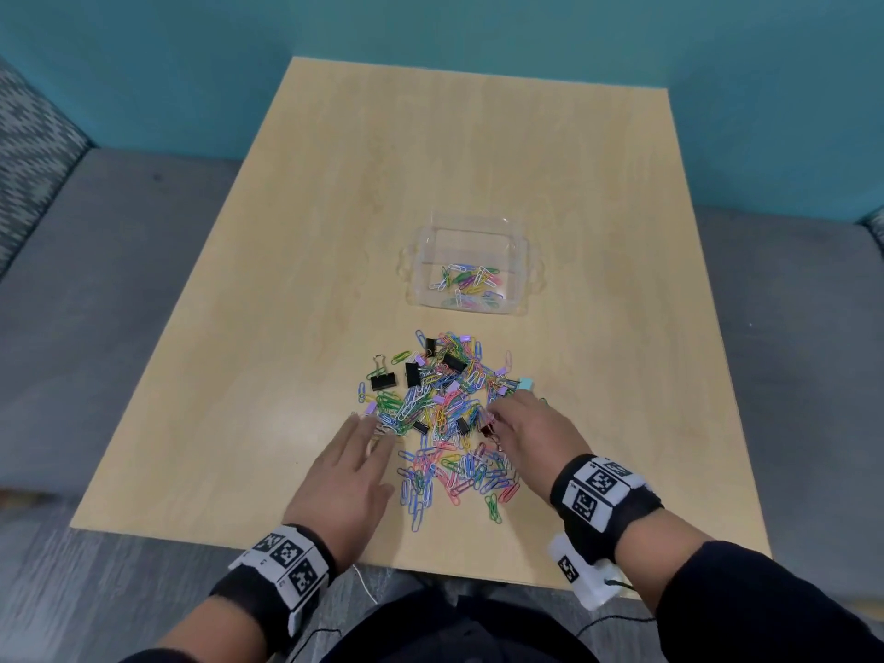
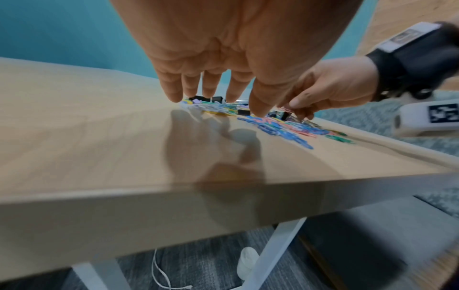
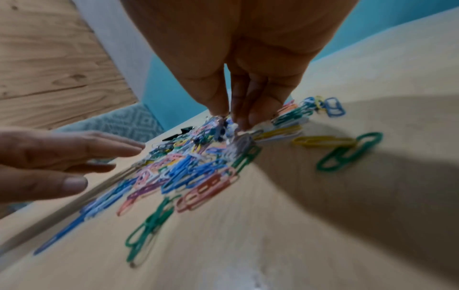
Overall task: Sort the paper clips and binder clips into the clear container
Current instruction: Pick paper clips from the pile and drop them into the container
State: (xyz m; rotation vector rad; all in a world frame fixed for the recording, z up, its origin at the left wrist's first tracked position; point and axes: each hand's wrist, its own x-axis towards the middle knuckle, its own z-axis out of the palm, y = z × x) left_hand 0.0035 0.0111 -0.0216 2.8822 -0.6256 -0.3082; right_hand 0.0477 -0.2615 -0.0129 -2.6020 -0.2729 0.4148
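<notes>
A pile of coloured paper clips [image 1: 445,423] mixed with black binder clips [image 1: 384,381] lies on the wooden table [image 1: 430,160]. Beyond it stands the clear container [image 1: 526,275] with several paper clips inside. My left hand [image 1: 378,433] lies flat at the pile's left edge, its straight fingertips [image 2: 174,96] touching the clips. My right hand [image 1: 495,416] reaches into the pile's right side. Its thumb and fingers [image 3: 216,106] pinch together on a clip; blur hides which kind. A dark binder clip [image 1: 487,429] lies just under that thumb.
A mint binder clip [image 1: 526,383] sits at the pile's right edge. Stray green and yellow paper clips [image 3: 347,151] lie apart from the heap. The table's near edge [image 2: 223,196] runs just behind my wrists. Grey seating [image 1: 119,279] flanks the table, with a teal wall behind.
</notes>
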